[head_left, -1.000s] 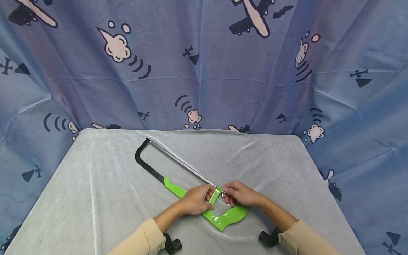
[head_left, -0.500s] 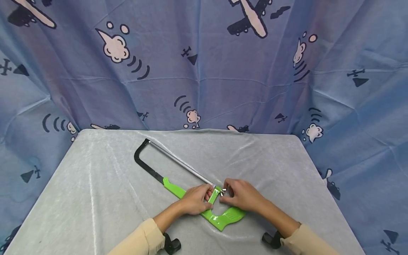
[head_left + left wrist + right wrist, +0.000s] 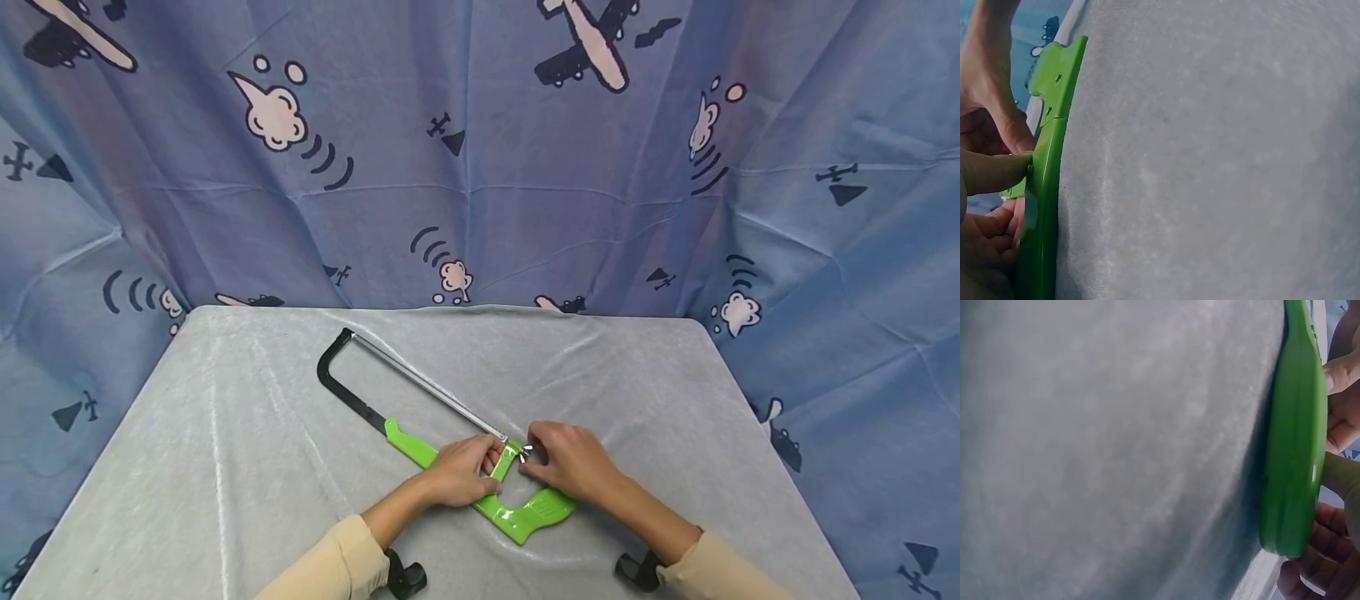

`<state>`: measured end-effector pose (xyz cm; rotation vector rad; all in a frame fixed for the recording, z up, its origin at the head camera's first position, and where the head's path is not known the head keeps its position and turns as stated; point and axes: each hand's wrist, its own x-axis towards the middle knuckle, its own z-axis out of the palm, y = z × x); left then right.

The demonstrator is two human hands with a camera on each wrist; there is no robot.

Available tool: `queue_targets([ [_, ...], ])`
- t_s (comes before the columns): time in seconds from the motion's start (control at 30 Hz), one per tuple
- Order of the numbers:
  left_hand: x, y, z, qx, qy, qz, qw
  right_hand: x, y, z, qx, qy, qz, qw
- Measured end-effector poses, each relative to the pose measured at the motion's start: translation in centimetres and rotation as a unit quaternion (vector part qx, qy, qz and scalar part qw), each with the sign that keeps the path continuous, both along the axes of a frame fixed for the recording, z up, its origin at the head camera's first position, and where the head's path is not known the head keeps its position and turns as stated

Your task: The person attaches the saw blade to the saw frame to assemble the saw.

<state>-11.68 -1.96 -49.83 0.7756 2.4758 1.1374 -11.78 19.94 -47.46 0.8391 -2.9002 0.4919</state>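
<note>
A hacksaw with a green handle [image 3: 551, 507], a black front frame [image 3: 349, 398] and a silvery bar or blade [image 3: 427, 385] lies slantwise on the table in the head view. My left hand [image 3: 459, 473] grips its green upright near the handle, thumb on the near side. At the end of that upright sits a small metal wing nut [image 3: 526, 454]. The thumb and index finger of my right hand [image 3: 573, 460] are curled around this nut from the right. Both wrist views show the green frame [image 3: 1047, 169] edge-on, partly covering the fingers.
A pale grey cloth [image 3: 262, 467] covers the table. Behind and beside it hangs a blue curtain [image 3: 480, 150] printed with planes and clouds. Black wrist mounts [image 3: 406, 577] sit under both cuffs.
My right hand's fingers have shifted and spread from a close pinch, leaving the wing nut visible between thumb and index finger. The left hand and hacksaw have stayed put.
</note>
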Motion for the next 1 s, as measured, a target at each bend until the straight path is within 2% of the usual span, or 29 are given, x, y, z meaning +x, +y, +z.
queue_targets([
  [0.17,0.04,0.01,-0.01,0.003,-0.001,0.001,1.0000,0.07,-0.02,-0.06,0.005,0.009,0.001,1.000],
  [0.57,0.06,0.01,0.00,0.004,0.000,0.002,1.0000,-0.19,0.29,-0.06,-0.013,0.021,0.045,0.999],
  [1.0,0.05,-0.02,-0.07,0.005,0.001,0.003,1.0000,-0.30,0.34,-0.23,-0.018,0.019,0.044,0.999],
])
